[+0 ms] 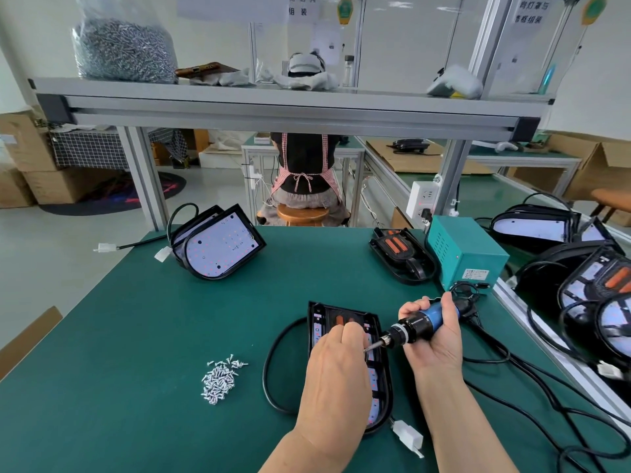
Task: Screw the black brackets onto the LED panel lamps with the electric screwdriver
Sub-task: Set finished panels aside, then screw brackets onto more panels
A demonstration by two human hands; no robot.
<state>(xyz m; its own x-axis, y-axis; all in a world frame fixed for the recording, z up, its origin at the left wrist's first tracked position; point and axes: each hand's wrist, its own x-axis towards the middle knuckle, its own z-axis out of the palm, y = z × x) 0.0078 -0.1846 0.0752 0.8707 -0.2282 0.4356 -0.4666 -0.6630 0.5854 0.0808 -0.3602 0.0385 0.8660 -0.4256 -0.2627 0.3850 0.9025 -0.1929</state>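
Observation:
An LED panel lamp (pixel 379 380) with a black bracket (pixel 341 317) on it lies on the green mat in front of me. My left hand (pixel 336 370) rests over the lamp, fingers pinched at the screwdriver's tip; whether a screw is between them is hidden. My right hand (pixel 433 339) grips the blue and black electric screwdriver (pixel 420 324), tilted with its bit pointing left at my left fingers. A pile of loose silver screws (pixel 220 378) lies left of the lamp.
Two stacked lamps (pixel 218 245) stand at the back left, another lamp with bracket (pixel 399 254) beside a teal power box (pixel 464 254). More lamps (pixel 580 274) and cables crowd the right. A shelf (pixel 273 104) holds a bag of screws (pixel 123 49). A person sits beyond the bench.

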